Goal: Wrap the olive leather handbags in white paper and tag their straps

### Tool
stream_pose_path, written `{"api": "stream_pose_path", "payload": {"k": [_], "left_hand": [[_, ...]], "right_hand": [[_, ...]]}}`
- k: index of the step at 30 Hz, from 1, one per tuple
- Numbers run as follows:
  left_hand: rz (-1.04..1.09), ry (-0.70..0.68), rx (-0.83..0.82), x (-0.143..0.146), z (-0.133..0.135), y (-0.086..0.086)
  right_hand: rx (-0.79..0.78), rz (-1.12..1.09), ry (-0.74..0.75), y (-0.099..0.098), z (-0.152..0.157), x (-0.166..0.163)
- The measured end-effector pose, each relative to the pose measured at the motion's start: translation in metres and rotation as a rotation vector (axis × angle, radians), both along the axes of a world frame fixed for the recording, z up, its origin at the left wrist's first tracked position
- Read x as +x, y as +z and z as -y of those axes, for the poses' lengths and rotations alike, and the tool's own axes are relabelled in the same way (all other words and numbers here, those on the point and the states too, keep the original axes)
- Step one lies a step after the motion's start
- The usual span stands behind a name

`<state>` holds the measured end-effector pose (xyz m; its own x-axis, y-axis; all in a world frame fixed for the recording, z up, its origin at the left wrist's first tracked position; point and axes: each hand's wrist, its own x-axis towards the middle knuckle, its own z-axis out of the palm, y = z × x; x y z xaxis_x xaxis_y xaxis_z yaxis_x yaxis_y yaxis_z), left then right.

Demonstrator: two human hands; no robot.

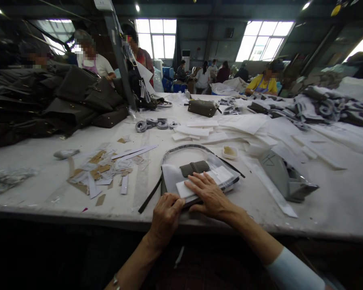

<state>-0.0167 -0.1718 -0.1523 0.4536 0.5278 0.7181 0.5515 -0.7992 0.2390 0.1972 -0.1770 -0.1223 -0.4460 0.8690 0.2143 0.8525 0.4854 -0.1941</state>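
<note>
On the near part of the table lies a dark olive handbag [165, 187], with white protective sheet over its upper side. Its wrapped strap [184, 147] arches away behind it, and one dark strap end reaches out to the left. My left hand [166, 213] is closed, its fingers pinching the bag's near edge. My right hand [213, 197] lies open on top, fingers stretched across a folded white foam piece [184, 189]. Just beyond those fingers a small olive flap piece with a band [195, 168] rests on the bag. What is under my right palm is hidden.
Paper and card scraps [99, 169] lie to the left. A small tray [230, 152] stands behind the bag, and a grey-green piece [284, 177] sits to the right. Dark bags [75, 96] are heaped far left beside a metal post [117, 52]. Several people work farther back.
</note>
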Motion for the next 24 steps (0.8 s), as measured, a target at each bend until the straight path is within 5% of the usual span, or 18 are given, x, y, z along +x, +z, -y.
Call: {"api": "stream_pose_path", "payload": {"k": [11, 16, 24], "left_hand": [[-0.414, 0.078, 0.298, -0.002, 0.009, 0.014], [-0.455, 0.090, 0.441, 0.003, -0.003, 0.003], [-0.351, 0.032, 0.423, -0.014, -0.030, -0.003]], "right_hand": [[0.062, 0.064, -0.130, -0.008, 0.010, -0.019], [0.053, 0.074, -0.121, -0.006, 0.011, -0.019], [0.230, -0.021, -0.091, -0.012, 0.008, -0.029]]}}
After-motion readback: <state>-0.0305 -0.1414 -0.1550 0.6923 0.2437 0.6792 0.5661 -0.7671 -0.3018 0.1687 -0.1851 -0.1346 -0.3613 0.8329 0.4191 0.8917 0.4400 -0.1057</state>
